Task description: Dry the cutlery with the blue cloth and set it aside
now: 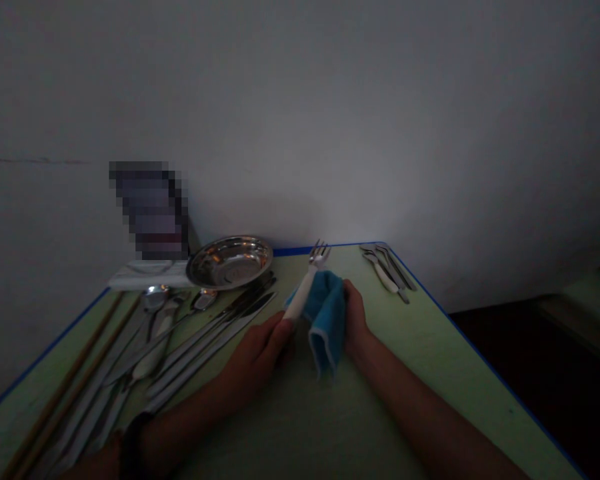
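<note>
My left hand point(265, 343) is closed round the lower end of a fork point(301, 293) with a pale handle, its metal tines tilted up and away from me. A blue cloth point(327, 307) with a light edge hangs from my right hand point(355, 313), whose fingers are closed on it. The cloth touches or lies just behind the fork's handle; exact contact is hard to see. Both hands are above the middle of the pale green table point(280, 427). My right fingertips are hidden behind the cloth.
Left of my hands lie several table knives point(215, 347), spoons point(155, 298) and long wooden chopsticks point(75, 373). A shiny metal bowl point(230, 263) stands at the back, beside a blurred-out upright object point(153, 213). More cutlery point(387, 270) lies at the back right. A wall point(330, 133) rises behind.
</note>
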Demonstrator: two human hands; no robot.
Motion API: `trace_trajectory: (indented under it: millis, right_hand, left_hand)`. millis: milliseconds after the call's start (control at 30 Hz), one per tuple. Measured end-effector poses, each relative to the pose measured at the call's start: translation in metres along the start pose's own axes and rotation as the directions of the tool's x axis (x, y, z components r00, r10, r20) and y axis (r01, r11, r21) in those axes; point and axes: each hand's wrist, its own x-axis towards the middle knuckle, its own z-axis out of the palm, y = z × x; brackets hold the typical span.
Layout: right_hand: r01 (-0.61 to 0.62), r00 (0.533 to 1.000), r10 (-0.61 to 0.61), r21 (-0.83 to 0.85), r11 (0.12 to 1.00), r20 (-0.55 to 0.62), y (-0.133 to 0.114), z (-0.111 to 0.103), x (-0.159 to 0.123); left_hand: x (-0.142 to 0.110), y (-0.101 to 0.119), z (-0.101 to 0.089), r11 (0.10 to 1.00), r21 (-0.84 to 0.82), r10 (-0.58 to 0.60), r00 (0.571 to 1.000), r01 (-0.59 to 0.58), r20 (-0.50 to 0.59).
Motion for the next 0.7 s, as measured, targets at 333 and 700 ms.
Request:
trace_trajectory:
  millis: [333, 700]
  right_hand:
    - [-0.052, 0.995, 0.048, -0.033, 0.998, -0.090, -0.001, 0.009, -0.003]
    - [0.048, 0.999, -0.044, -0.148, 0.988, 0.031, -0.003, 0.007, -0.006]
  left_hand:
    - [0.000, 0.004, -0.001, 1.000, -0.016, 0.016, 0.996, -0.015, 0.084]
    - [0.001, 0.004, 0.002, 1.000, -0.019, -0.019, 0.991, 0.022, 0.131]
